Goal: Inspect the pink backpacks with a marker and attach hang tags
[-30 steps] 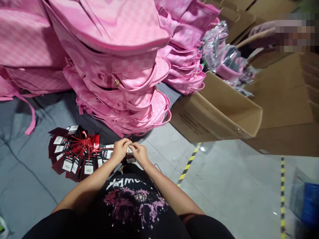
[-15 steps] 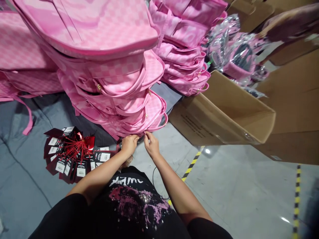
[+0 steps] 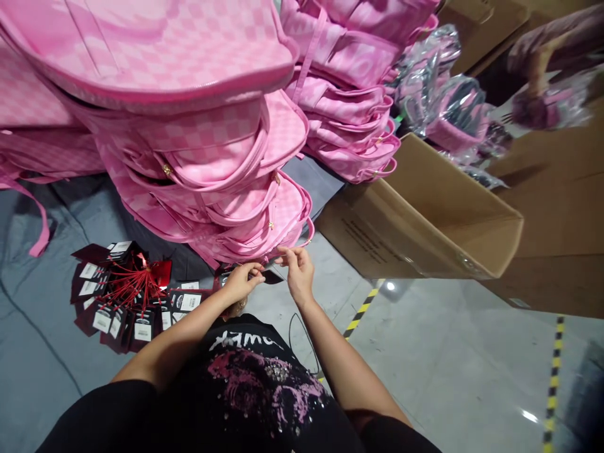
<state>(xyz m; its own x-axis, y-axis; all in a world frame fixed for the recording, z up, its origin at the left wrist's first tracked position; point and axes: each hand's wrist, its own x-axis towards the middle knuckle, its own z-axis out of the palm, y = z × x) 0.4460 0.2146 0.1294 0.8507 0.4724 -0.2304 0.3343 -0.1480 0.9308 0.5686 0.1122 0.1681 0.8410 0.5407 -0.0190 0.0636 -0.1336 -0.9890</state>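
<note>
Black-and-red hang tags (image 3: 141, 327) fan over the grey cloth (image 3: 28, 352); then, beside stacked pink backpacks (image 3: 207, 195), the left hand (image 3: 241, 283) pinches a dark tag (image 3: 274, 277); the right hand (image 3: 300, 275) pinches too, on what I can't tell.

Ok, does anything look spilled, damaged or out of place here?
Nothing looks spilled or damaged. At most, the tags lie untidily, fanned around bunched red strings left of the left hand.

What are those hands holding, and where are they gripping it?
A dark tag shows between the left hand and right hand. It may be held by a thin cord at its end, but the exact grip is too small to tell.
</note>
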